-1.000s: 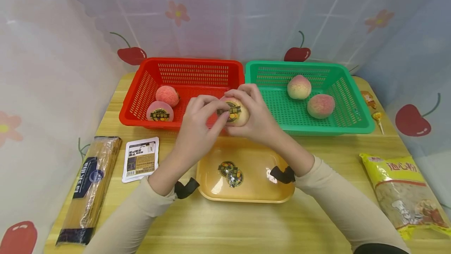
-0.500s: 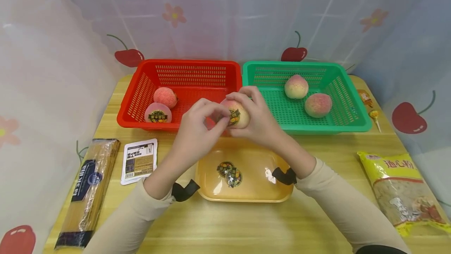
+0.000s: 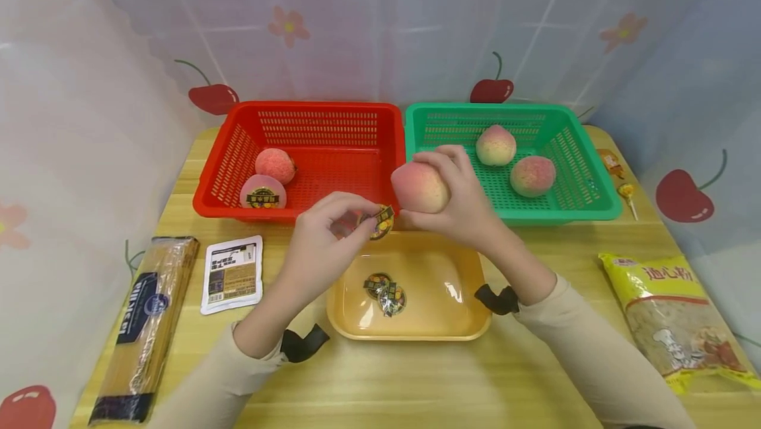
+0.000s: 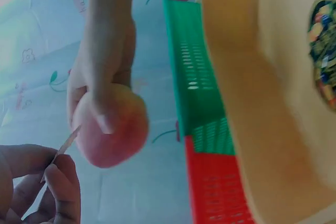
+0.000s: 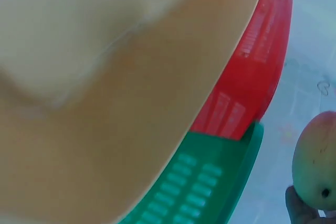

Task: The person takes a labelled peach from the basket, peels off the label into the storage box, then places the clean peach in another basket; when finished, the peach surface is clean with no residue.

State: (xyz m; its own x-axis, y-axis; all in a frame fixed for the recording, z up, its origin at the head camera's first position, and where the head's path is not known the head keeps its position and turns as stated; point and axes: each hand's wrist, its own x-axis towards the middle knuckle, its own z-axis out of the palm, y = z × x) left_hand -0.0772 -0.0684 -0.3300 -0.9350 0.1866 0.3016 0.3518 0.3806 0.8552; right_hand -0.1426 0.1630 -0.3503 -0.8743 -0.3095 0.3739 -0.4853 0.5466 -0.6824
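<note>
My left hand pinches a round black-and-gold sticker between thumb and fingertips, over the back edge of the tan tray. In the left wrist view that sticker shows almost edge-on. My right hand grips a pink-and-cream peach, held in front of where the two baskets meet. No label shows on the peach's visible side. Two similar stickers lie overlapping in the tray. The right wrist view catches the peach at its edge, with fingertips under it.
A red basket holds a pomegranate-like fruit and a stickered peach. The green basket holds two peaches. Noodles and a white sachet lie left; a yellow pasta bag and lollipop lie right.
The sticker has come off the peach and is now in the left hand, which has drawn down and left. The right hand has moved the peach slightly right, turning it.
</note>
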